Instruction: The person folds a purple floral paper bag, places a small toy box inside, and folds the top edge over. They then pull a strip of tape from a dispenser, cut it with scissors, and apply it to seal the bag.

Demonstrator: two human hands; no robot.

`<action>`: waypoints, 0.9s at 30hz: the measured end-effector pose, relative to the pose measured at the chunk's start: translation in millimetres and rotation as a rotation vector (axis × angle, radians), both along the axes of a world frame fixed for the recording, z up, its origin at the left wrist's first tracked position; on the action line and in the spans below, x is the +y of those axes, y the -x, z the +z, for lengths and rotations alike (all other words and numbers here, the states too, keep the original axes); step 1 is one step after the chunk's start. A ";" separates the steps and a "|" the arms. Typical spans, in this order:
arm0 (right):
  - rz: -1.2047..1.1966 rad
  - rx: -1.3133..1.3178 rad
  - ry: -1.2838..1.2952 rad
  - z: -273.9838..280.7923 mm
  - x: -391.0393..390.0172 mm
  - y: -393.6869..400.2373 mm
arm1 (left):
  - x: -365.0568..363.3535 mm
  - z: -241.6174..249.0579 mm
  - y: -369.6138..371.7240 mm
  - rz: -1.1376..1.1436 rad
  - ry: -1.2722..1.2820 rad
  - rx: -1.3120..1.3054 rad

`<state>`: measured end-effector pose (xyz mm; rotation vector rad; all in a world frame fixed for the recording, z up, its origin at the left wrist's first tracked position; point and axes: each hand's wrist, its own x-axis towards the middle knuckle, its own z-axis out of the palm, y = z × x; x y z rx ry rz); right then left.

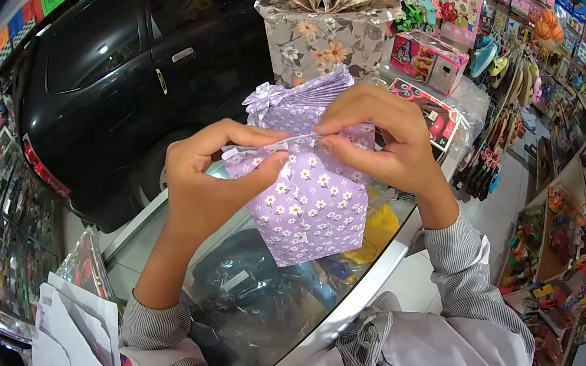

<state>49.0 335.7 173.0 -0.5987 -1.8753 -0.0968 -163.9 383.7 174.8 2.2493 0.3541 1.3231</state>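
A purple gift bag with white daisies (315,210) stands upright on the glass counter in front of me. My left hand (221,174) pinches its top edge between thumb and fingers, left of the middle. Close beside it, my right hand (380,137) pinches the same edge on the right. Just behind is another purple floral package (290,112) with a fan-pleated top and a bow, partly hidden by my hands and the front bag. Farther back, a large beige floral package (326,43) has a pleated fan top.
The glass counter (359,308) holds plastic-wrapped goods beneath its top. Pink toy boxes (426,63) lie at its back right. White papers (70,356) are at the lower left. A black car (101,97) stands beyond; shelves of goods line the right.
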 end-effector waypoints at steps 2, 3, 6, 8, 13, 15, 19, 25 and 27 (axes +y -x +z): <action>0.023 0.038 0.032 0.4 -0.7 3.2 | -2.0 0.8 0.8 0.022 0.024 0.027; 0.011 0.042 0.084 0.4 -4.5 3.6 | -2.7 0.9 1.2 0.049 0.023 0.043; 0.009 0.102 0.160 -2.4 -4.7 2.7 | -10.5 4.5 -5.0 0.050 0.160 -0.037; 0.018 0.125 0.173 -5.3 -3.6 2.0 | -11.9 4.3 -6.2 0.055 0.169 -0.047; 0.081 -0.022 0.084 -2.9 -1.5 -3.7 | 6.9 -5.5 0.1 0.024 -0.236 0.007; 0.050 -0.038 0.040 -3.5 -1.3 -2.4 | 10.9 -2.9 2.5 0.005 -0.394 0.044; 0.048 0.057 0.069 -10.8 -1.9 0.6 | 5.3 -3.9 1.0 0.055 -0.386 0.028; 0.037 0.126 0.033 -11.5 2.8 8.6 | -9.5 3.7 -3.7 0.110 -0.107 0.015; 0.039 0.152 0.012 -9.0 4.0 13.1 | -12.4 5.5 -3.7 0.116 -0.092 0.026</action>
